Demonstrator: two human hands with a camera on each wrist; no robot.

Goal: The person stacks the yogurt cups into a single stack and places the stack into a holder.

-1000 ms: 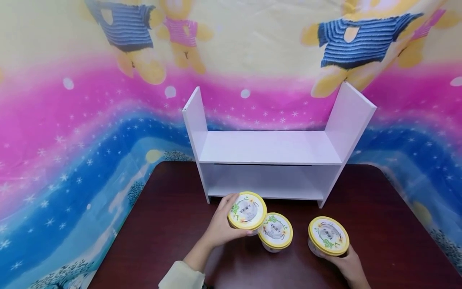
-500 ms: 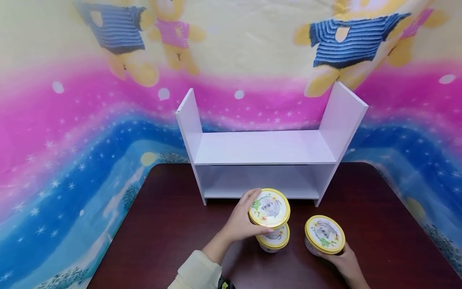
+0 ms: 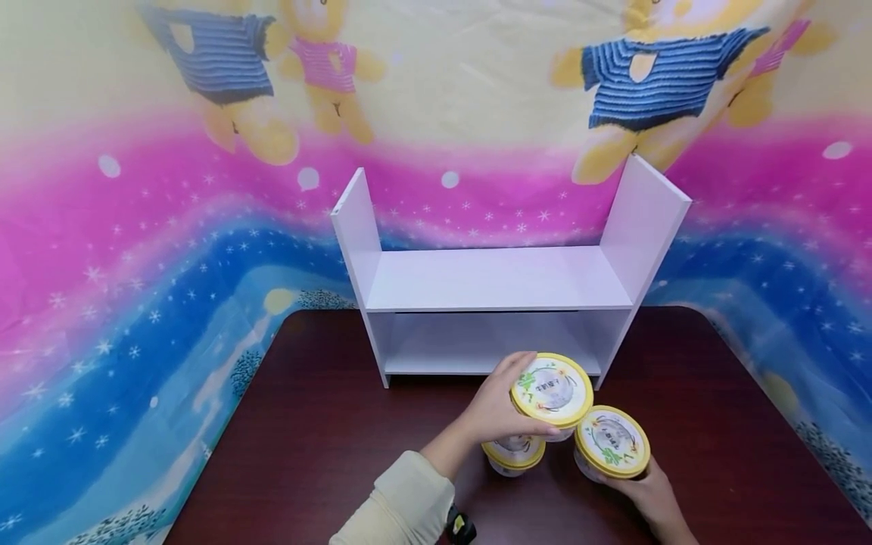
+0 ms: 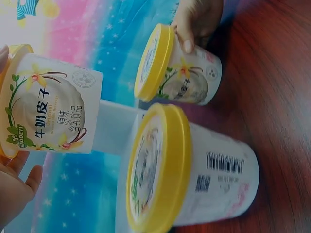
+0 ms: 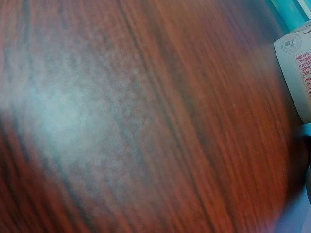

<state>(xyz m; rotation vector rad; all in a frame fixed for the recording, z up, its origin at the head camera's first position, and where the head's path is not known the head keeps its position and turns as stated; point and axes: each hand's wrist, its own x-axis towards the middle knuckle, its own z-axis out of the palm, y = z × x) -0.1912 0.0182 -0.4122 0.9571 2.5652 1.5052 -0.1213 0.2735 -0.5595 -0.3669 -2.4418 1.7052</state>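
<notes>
Raised over the table, a white paper tub (image 3: 553,390) with a yellow lid is gripped from its left side by my left hand (image 3: 496,407). In the left wrist view this tub (image 4: 53,104) shows flower print and dark lettering, well above the tabletop. A second such tub (image 3: 514,456) stands on the table, partly hidden beneath the raised one in the head view. My right hand (image 3: 654,499) holds a third tub (image 3: 611,443) by its right side, at table level. The right wrist view catches only an edge of a tub (image 5: 295,73).
A white two-tier shelf (image 3: 500,280) with tall side panels stands at the back of the dark red-brown wooden table (image 3: 327,454). Behind it hangs a colourful printed cloth (image 3: 204,189). A dark band (image 3: 462,526) shows by my left sleeve (image 3: 409,499).
My left hand has carried its tub rightward, past and over the middle tub, to beside the right one. My right hand keeps hold of its tub. The head view has shifted slightly.
</notes>
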